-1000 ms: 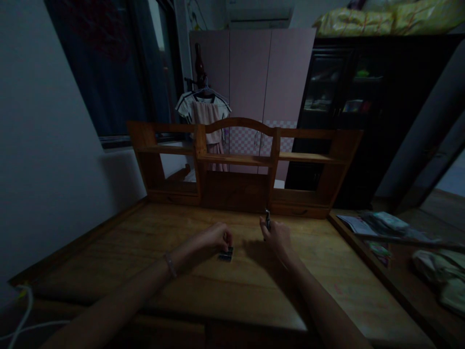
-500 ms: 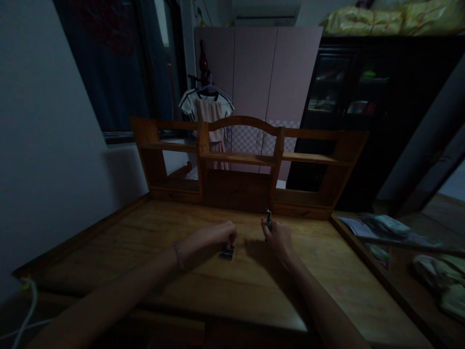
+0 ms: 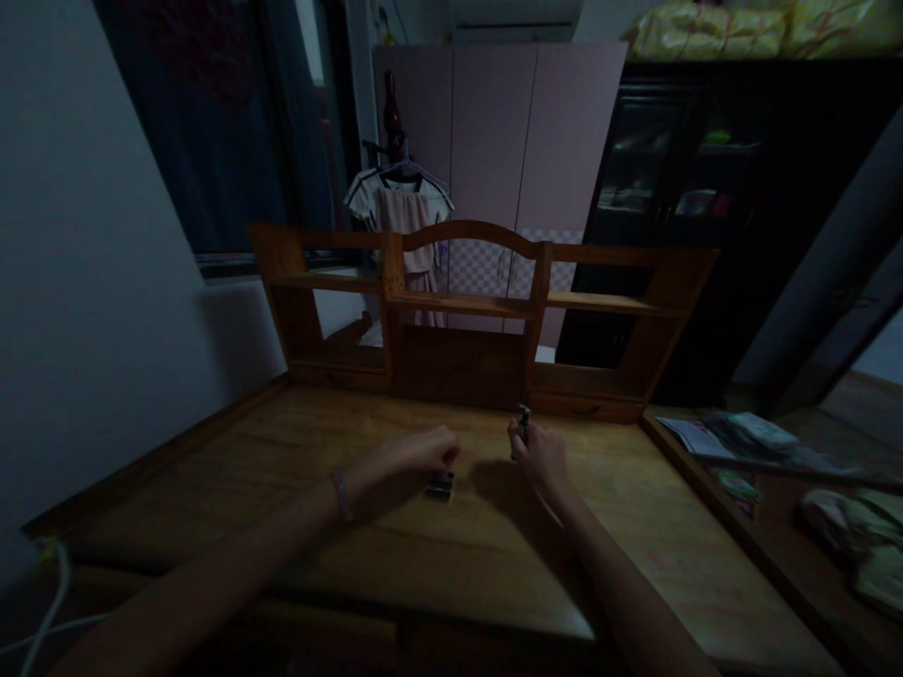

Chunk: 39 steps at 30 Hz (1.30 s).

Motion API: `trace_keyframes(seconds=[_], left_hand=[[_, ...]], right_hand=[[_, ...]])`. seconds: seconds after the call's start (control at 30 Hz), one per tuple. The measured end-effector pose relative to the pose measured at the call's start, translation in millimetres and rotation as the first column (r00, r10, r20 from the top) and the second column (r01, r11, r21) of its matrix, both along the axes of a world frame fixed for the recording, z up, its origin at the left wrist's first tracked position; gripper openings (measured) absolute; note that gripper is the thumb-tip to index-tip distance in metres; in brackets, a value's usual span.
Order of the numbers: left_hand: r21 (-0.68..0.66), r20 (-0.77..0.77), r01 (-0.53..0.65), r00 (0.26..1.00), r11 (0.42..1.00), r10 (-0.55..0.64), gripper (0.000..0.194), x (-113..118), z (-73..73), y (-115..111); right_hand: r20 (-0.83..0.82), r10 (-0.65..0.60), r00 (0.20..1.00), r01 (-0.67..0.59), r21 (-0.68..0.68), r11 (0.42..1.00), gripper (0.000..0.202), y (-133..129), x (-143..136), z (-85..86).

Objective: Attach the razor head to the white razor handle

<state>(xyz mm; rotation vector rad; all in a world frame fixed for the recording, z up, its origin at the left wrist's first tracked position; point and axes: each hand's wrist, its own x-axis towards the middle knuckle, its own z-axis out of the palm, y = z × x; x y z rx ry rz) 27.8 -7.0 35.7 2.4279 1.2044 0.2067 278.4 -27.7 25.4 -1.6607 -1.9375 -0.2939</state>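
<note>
My left hand (image 3: 435, 448) is closed, its fingertips down on a small dark flat object with shiny stripes (image 3: 439, 487) that lies on the wooden desk (image 3: 395, 555). Whether the fingers grip it or only touch it is hard to tell in the dim light. To the right, my right hand (image 3: 540, 453) is wrapped round a small dark tool with a metallic tip (image 3: 523, 425), which points up and away above the desk. The two hands are apart, with a shadow on the wood between them.
A wooden shelf unit (image 3: 462, 303) stands along the desk's back edge. Papers and a packet (image 3: 758, 432) lie at the right, above folded cloth (image 3: 857, 541). A white cable (image 3: 62, 588) hangs at the left front corner. A wall (image 3: 105, 310) borders the left.
The view has shifted very slightly. Both hands stay in nearly the same places, with the same dark tool in my right hand.
</note>
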Motion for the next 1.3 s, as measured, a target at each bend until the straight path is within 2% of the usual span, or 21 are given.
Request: trace_keyframes(seconds=[0.03, 0.1, 0.17, 0.23, 0.3, 0.37, 0.43, 0.53, 0.6, 0.67, 0.73, 0.83, 0.93, 1.03, 1.13, 1.2, 1.3], left_hand=[[-0.029, 0.031, 0.013, 0.999, 0.999, -0.013, 0.01, -2, 5.9, 2], [-0.146, 0.205, 0.038, 0.979, 0.989, -0.007, 0.012, -6, 17.8, 5], [-0.229, 0.459, 0.042, 0.886, 0.972, 0.07, 0.02, -9, 24.4, 6], [-0.31, 0.682, 0.029, 0.703, 0.95, 0.201, 0.026, -7, 22.1, 4], [-0.426, 0.814, 0.056, 0.46, 0.903, 0.356, 0.03, -2, 12.1, 1], [-0.523, 0.825, 0.115, 0.317, 0.845, 0.467, 0.033, 5, -1.8, -1], [-0.565, 0.822, 0.159, 0.198, 0.81, 0.534, 0.033, 11, -15.5, 0], [-0.59, 0.801, 0.25, 0.061, 0.768, 0.595, 0.028, 14, -30.7, 6], [-0.599, 0.775, 0.316, -0.005, 0.736, 0.633, 0.027, 14, -35.8, 10], [-0.599, 0.76, 0.37, -0.015, 0.71, 0.65, 0.027, 15, -36.5, 9], [-0.592, 0.767, 0.406, 0.019, 0.697, 0.641, 0.027, 16, -33.9, 5], [-0.583, 0.78, 0.422, 0.051, 0.694, 0.624, 0.03, 16, -28.8, -3], [-0.588, 0.78, 0.436, 0.083, 0.681, 0.62, 0.036, 14, -28.7, -5], [-0.624, 0.759, 0.42, 0.126, 0.659, 0.639, 0.04, 12, -33.7, 0], [-0.626, 0.758, 0.422, 0.132, 0.656, 0.638, 0.043, 13, -37.7, 6], [-0.614, 0.768, 0.436, 0.141, 0.658, 0.624, 0.044, 14, -38.0, 7], [-0.625, 0.766, 0.424, 0.174, 0.655, 0.618, 0.046, 13, -36.8, 5]], right_hand=[[-0.005, 0.013, 1.0, -0.013, 0.007, 1.0, 0.044, 0, 0, 0.8], [-0.008, 0.06, 0.998, -0.06, 0.031, 0.998, 0.033, 0, 1, 1.7], [0.006, 0.112, 0.994, -0.112, 0.034, 0.993, 0.026, 1, 1, 0.8], [0.039, 0.116, 0.992, -0.116, -0.011, 0.993, 0.024, 4, 1, -2.3], [0.088, 0.089, 0.992, -0.083, -0.071, 0.994, 0.025, 7, 0, -6.4], [0.139, 0.088, 0.986, -0.072, -0.116, 0.991, 0.025, 11, -1, -10.3], [0.162, 0.113, 0.98, -0.091, -0.14, 0.986, 0.024, 14, 0, -13.2], [0.13, 0.119, 0.984, -0.098, -0.16, 0.982, 0.022, 18, 1, -16.1], [0.046, 0.129, 0.991, -0.12, -0.167, 0.979, 0.021, 19, 0, -17.7], [-0.104, 0.171, 0.98, -0.189, -0.198, 0.962, 0.02, 18, -3, -18.5], [-0.299, 0.212, 0.93, -0.295, -0.269, 0.917, 0.024, 17, -9, -17.5], [-0.572, 0.239, 0.784, -0.505, -0.367, 0.781, 0.036, 15, -16, -11.8], [-0.729, 0.252, 0.636, -0.653, -0.335, 0.679, 0.048, 14, -19, -4.6], [-0.794, 0.247, 0.555, -0.715, -0.304, 0.63, 0.057, 12, -19, -0.6], [-0.814, 0.256, 0.522, -0.76, -0.308, 0.572, 0.054, 8, -19, 0.7], [-0.797, 0.279, 0.536, -0.765, -0.318, 0.56, 0.051, 4, -20, 1.4], [-0.748, 0.305, 0.589, -0.741, -0.35, 0.572, 0.05, 1, -21, 3.7]])
